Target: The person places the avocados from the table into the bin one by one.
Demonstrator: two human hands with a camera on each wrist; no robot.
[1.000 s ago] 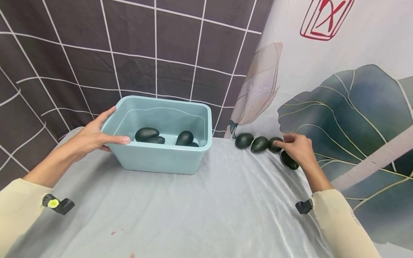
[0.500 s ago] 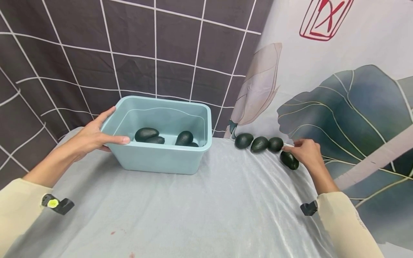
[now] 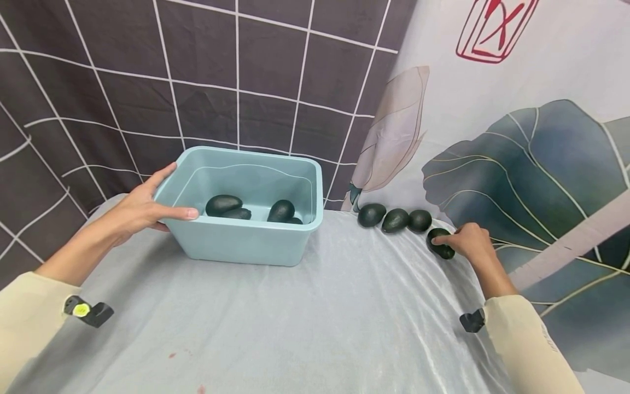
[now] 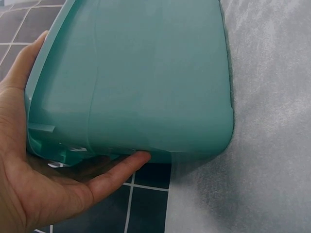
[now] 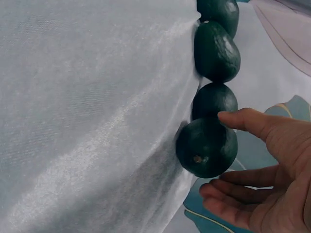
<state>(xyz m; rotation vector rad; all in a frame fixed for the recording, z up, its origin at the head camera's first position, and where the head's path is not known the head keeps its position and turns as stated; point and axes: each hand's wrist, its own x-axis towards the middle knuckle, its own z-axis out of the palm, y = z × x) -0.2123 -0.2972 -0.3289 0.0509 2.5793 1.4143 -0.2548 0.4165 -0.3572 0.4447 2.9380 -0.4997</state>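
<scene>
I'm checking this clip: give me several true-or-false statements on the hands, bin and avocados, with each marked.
1. The left hand holds the light-blue rectangular plastic bin. True.
2. The bin lies on its side. False: it stands upright on the silvery-grey cloth.
3. Four dark-green, oval avocados are outside the bin. True.
4. The bin contains no avocados. False: several lie inside.
5. The right hand is at the outside avocado farthest from the bin. True.

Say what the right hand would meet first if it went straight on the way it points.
The right hand would most likely meet the rightmost avocado in the head view, which lies right in front of it; whether the two already touch is hard to tell.
</scene>
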